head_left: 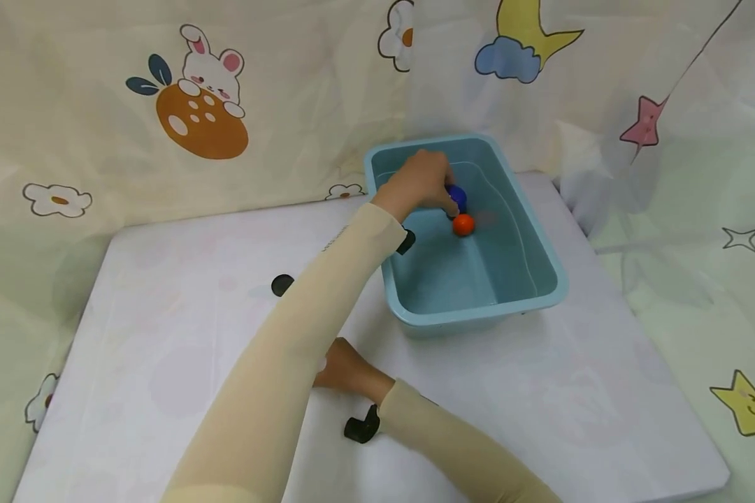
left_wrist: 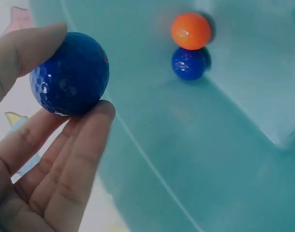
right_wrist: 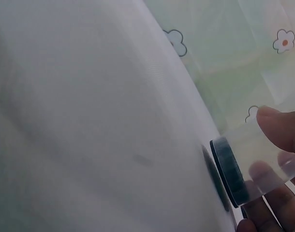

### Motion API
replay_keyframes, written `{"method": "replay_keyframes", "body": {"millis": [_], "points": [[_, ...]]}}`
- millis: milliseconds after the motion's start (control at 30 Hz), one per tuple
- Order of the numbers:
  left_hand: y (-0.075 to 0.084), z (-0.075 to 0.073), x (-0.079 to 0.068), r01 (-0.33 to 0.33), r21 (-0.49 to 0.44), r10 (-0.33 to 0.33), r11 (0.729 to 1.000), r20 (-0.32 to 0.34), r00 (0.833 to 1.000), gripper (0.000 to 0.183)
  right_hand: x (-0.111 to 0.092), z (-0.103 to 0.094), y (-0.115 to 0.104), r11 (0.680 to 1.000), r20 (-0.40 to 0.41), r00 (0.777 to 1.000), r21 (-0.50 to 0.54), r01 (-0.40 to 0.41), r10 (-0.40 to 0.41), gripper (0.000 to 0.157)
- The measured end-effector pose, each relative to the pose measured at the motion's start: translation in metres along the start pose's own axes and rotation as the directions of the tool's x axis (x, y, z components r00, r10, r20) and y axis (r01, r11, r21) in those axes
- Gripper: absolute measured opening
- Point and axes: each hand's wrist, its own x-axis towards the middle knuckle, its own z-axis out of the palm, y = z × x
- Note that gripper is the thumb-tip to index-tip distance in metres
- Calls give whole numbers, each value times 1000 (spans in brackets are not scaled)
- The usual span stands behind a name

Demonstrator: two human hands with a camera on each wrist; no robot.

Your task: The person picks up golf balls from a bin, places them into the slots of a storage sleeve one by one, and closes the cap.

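Observation:
My left hand point(head_left: 418, 183) is inside the blue-green basin point(head_left: 472, 318), above its floor. Thumb and fingertips pinch a dark blue golf ball point(left_wrist: 72, 75), seen large in the left wrist view. On the basin floor lie an orange ball point(left_wrist: 191, 31) and a second blue ball point(left_wrist: 188, 64), side by side. My right hand point(head_left: 350, 370) is low over the table, partly hidden behind the left sleeve. In the right wrist view its thumb and fingers grip a clear cylindrical container point(right_wrist: 261, 162) with a dark end point(right_wrist: 228, 173), tilted close to the white surface.
A white-covered table point(head_left: 182, 335) carries the basin at its back right. Beside the left sleeve shows a dark round disc point(head_left: 282, 285), partly covered. Patterned cloth point(head_left: 302, 91) hangs behind the table and along its sides. The left forearm crosses over the right hand.

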Motion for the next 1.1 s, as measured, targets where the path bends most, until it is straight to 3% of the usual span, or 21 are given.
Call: {"method": "replay_keyframes", "body": {"millis": [100, 300, 467, 733, 933, 1100], "points": [[0, -6, -9, -40, 0, 40, 999, -16, 999, 20, -1, 1, -3, 996, -1, 997, 51, -71, 71, 51], [1, -22, -31, -92, -24, 91, 995, -36, 995, 36, 1, 3, -6, 994, -10, 997, 72, -78, 79, 51], [-2, -36, -50, -119, -36, 116, 992, -58, 992, 45, 0, 3, -8, 998, -27, 999, 53, -45, 46, 49], [-17, -53, -88, -188, -57, 175, 980, -186, 967, 43, -3, 3, -4, 986, -75, 993, 132, 99, -90, 44], [-28, -67, -122, -245, -128, 205, 961, -264, 942, 41, -9, -1, -1, 981, -109, 992, 174, 80, -62, 47], [-41, -72, -150, -231, -166, 172, 959, -308, 936, 41, -15, -8, -2, 983, -135, 990, 171, 69, -46, 48]]}}
